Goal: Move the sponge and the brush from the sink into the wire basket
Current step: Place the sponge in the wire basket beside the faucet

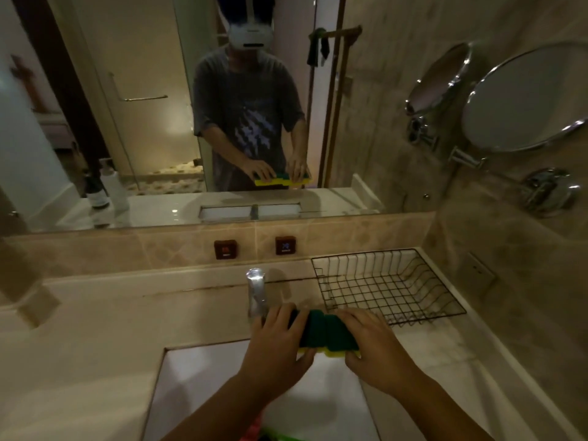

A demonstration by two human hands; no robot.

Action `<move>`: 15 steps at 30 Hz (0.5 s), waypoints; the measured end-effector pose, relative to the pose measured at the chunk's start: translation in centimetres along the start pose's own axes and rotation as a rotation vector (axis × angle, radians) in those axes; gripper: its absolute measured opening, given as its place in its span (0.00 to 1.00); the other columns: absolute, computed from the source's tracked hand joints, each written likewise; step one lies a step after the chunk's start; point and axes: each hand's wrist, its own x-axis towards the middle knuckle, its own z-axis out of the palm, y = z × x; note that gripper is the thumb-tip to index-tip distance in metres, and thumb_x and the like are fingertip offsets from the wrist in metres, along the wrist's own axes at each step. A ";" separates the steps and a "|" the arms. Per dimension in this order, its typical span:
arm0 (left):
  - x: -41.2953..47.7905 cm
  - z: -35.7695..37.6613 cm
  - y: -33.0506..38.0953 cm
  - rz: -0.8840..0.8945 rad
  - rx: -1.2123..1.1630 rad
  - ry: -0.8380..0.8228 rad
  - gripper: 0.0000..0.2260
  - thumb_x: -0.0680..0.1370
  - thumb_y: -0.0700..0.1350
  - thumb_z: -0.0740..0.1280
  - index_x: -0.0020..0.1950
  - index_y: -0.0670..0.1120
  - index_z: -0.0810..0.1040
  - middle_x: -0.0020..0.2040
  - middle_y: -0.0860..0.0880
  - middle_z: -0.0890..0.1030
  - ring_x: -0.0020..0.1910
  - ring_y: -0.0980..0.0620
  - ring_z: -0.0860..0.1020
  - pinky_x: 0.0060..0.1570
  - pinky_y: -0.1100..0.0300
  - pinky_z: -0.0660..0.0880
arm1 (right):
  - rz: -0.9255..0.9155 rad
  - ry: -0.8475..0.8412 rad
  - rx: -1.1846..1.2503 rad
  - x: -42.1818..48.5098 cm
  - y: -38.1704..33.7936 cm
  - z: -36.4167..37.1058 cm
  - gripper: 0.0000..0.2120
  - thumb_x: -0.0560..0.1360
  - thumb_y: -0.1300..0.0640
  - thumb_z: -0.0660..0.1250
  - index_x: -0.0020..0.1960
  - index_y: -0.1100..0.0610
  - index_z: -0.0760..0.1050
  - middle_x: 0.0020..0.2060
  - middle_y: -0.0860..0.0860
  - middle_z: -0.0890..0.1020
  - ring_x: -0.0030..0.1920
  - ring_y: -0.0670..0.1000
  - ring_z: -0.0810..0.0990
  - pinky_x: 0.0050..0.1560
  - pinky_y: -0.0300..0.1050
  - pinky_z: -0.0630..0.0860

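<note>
A sponge (324, 332) with a dark green top and a yellow underside is held in the air over the back edge of the sink (191, 370), just right of the faucet. My left hand (280, 342) grips its left end and my right hand (372, 342) grips its right end. The black wire basket (391, 281) stands on the counter behind and to the right of my hands, with nothing in it. At the bottom edge, inside the sink, something pink and green (264, 432) shows below my left forearm; I cannot tell whether it is the brush.
A chrome faucet (256, 291) stands just left of the sponge. A wall mirror runs behind the counter and reflects a person holding the sponge. Two small dark square controls (225, 248) sit on the backsplash. A round chrome mirror (521, 100) on an arm projects from the right wall.
</note>
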 end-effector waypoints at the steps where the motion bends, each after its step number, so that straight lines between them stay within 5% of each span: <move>1: 1.2 0.6 0.7 0.017 0.000 -0.019 0.30 0.76 0.64 0.56 0.75 0.54 0.62 0.70 0.49 0.69 0.68 0.48 0.66 0.66 0.49 0.66 | 0.016 -0.013 0.002 0.2 1.5 -0.3 0.34 0.67 0.54 0.68 0.72 0.46 0.64 0.66 0.45 0.73 0.64 0.46 0.68 0.65 0.44 0.64; 7: 8.6 5.7 4.1 0.034 0.013 -0.150 0.30 0.78 0.61 0.59 0.78 0.54 0.57 0.73 0.49 0.64 0.70 0.47 0.63 0.68 0.51 0.64 | 0.084 -0.120 0.042 2.8 10.8 -0.7 0.33 0.66 0.57 0.67 0.70 0.45 0.67 0.65 0.44 0.73 0.65 0.47 0.68 0.67 0.49 0.64; 12: 14.6 10.0 4.8 0.027 0.014 -0.201 0.32 0.77 0.57 0.65 0.78 0.53 0.57 0.73 0.49 0.65 0.70 0.48 0.64 0.68 0.52 0.65 | 0.096 -0.094 0.093 5.7 18.0 1.0 0.31 0.67 0.60 0.68 0.69 0.46 0.68 0.61 0.45 0.75 0.59 0.47 0.69 0.57 0.39 0.65; 15: 18.1 12.8 4.4 0.005 0.033 -0.211 0.31 0.77 0.54 0.66 0.78 0.52 0.58 0.74 0.49 0.66 0.71 0.47 0.65 0.68 0.49 0.67 | 0.082 -0.120 0.126 8.5 21.2 2.4 0.29 0.68 0.62 0.69 0.68 0.50 0.70 0.60 0.49 0.76 0.60 0.51 0.71 0.59 0.45 0.70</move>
